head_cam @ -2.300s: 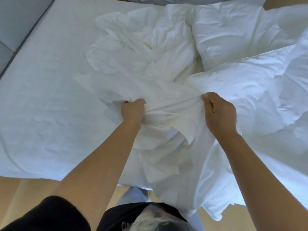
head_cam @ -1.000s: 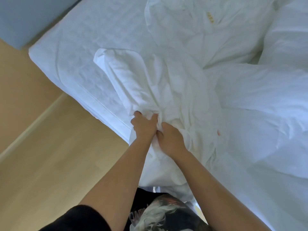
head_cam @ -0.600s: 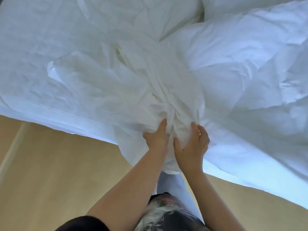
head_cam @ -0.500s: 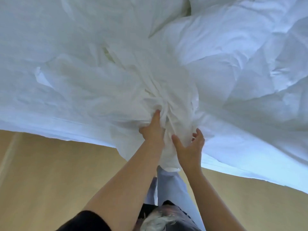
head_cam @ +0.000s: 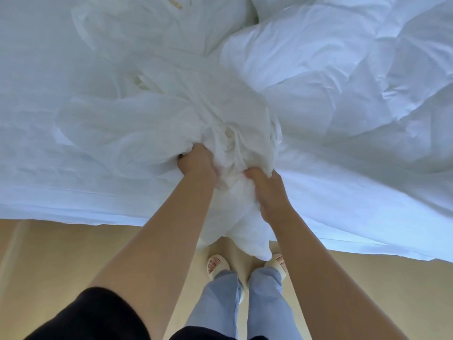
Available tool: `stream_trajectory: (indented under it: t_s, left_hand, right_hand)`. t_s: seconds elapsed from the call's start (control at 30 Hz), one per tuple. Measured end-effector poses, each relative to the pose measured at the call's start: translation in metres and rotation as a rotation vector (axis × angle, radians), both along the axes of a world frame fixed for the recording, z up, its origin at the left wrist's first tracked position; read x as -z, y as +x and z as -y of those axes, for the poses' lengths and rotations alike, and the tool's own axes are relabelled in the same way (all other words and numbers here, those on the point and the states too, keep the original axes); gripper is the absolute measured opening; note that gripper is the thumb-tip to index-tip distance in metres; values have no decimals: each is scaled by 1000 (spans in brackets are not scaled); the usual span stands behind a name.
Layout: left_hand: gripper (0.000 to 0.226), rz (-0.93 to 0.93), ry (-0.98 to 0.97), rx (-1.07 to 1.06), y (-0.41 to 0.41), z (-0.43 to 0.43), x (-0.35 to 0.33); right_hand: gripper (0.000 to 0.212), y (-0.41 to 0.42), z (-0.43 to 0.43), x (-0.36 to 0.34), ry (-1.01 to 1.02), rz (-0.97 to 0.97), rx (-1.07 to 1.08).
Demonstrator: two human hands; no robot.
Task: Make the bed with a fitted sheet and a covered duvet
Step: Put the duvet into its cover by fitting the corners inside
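A crumpled white sheet (head_cam: 171,114) lies bunched on the bed, its gathered end hanging over the near edge. My left hand (head_cam: 196,163) grips a fistful of that bunch from the left. My right hand (head_cam: 267,190) grips the same bunch from the right, a little lower. The two hands sit close together. A puffy white duvet (head_cam: 343,77) lies heaped over the right half of the bed. The white mattress (head_cam: 36,168) shows on the left, and its near edge runs across the view.
Tan wooden floor (head_cam: 73,253) lies below the bed edge. My feet in pale slippers (head_cam: 218,266) stand right against the bed, under the hanging cloth. A small yellow mark (head_cam: 175,2) shows on the white cloth at the far top.
My hands came together from a spread grip and bunched the sheet. Since half a second ago both have closed tighter on the bunch, and the view has tilted down to my feet.
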State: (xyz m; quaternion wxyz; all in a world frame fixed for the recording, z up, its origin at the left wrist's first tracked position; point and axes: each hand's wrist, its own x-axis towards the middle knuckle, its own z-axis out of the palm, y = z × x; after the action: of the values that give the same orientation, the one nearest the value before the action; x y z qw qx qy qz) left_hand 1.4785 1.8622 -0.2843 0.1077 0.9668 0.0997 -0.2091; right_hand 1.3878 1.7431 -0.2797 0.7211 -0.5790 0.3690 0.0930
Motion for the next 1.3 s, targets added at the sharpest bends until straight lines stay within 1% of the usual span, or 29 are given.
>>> stream_trajectory:
  t_s: [0.1,0.2,0.27,0.3,0.37,0.43,0.5,0.6,0.63,0.7,0.73,0.77,0.8,0.83,0.87,0.9,0.93,0.97,1.0,1.03,1.07,1.1,1.13,1.17,1.2,1.23,1.3]
  left_hand:
    - [33,49,75,67,-1,-9,-20]
    - [26,74,82,70,1,-15,-40]
    - [23,92,75,45,0,-18,-54]
    - [23,106,54,20,-3,-21,-60]
    - [26,147,-40,-92,-8,-27,-72]
    - [27,153,-168,-227,-17,-34,-81]
    - [28,127,-255,-361,-25,-38,-87]
    - [34,100,-337,-474,-38,-39,-90]
    - [35,95,-332,-502,-41,-40,-88]
    - [34,100,-425,-589,-43,-45,-86]
    - [33,87,-467,-672,-43,-47,-86]
    - [33,122,-555,-787,-42,-51,-82]
    - [35,185,-727,-927,-41,-52,-81]
    - [38,251,-837,-1016,-39,-53,-80]
    - [40,274,-879,-1085,-39,-51,-80]
    - [39,259,-852,-1100,-40,-51,-79]
    - [36,243,-758,-1048,-44,-47,-76]
    - [31,275,-711,-1052,-48,-44,-71]
    - [29,266,-700,-1048,-54,-37,-70]
    - [30,193,-674,-1067,-61,-27,-67]
    - [31,189,-725,-1098,-67,-19,-60]
    - [25,180,-761,-1096,-75,-12,-51]
    - [14,161,-773,-1110,-81,-6,-51]
    - [11,181,-773,-1155,-85,-5,-45]
    - [17,165,-791,-1204,-88,-6,-39]
    - [17,127,-773,-1194,-93,-7,-33]
    - [7,39,-765,-1208,-102,-14,-26]
  right_hand:
    - [10,3,14,-19,31,43,45]
    - [9,1,26,-41,133,30,180]
    - [19,-8,35,-52,246,7,223]
    - [22,-13,42,-57,263,2,237]
    - [15,-22,65,-68,188,2,302]
    - [11,-29,97,-79,18,-8,407]
    - [10,-36,122,-84,-164,-7,446]
    - [11,-37,130,-81,-260,46,368]
    - [11,-37,128,-77,-264,57,337]
    - [10,-36,129,-73,-236,55,276]
    - [9,-37,135,-73,-198,49,245]
    - [10,-39,144,-73,-156,42,204]
    - [12,-41,157,-73,-128,35,163]
    - [18,-44,172,-74,-111,35,128]
    - [25,-46,186,-74,-102,40,97]
    - [30,-47,197,-74,-88,50,75]
    - [33,-46,204,-71,-66,56,63]
    - [33,-44,206,-66,-42,53,54]
    - [31,-42,205,-58,-27,45,49]
    - [28,-41,202,-48,-21,33,51]
    - [27,-42,198,-36,-22,11,59]
    - [30,-43,194,-24,-22,-21,70]
    - [36,-46,191,-12,-23,-62,80]
    - [42,-48,189,-2,-33,-105,84]
    - [46,-49,187,6,-68,-142,79]
    - [47,-49,186,12,-134,-166,70]
    - [49,-45,180,13,-343,-185,40]
